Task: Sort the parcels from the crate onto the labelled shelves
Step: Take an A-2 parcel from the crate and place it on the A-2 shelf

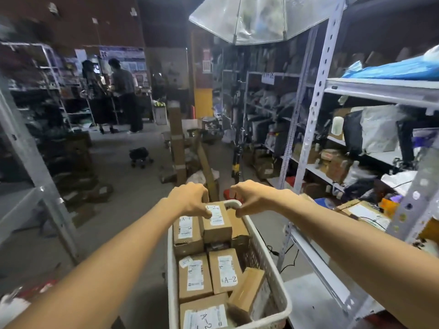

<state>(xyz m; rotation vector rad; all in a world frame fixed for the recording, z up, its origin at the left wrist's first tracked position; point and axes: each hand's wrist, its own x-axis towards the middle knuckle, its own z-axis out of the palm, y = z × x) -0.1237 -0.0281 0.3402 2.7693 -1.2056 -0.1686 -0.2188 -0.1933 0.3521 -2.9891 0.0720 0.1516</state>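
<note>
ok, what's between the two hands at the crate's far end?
Head view: a parcel labelled A-2 and the white crate rim, between left hand and right hand.

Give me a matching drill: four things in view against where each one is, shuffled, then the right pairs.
1 right hand
2 tilted parcel
3 clear umbrella
4 blue plastic bundle

a overhead
b on the upper shelf at right
c gripping the white crate at its far rim
d leaning at the crate's right wall

Pairs: 1-c, 2-d, 3-a, 4-b.
</note>
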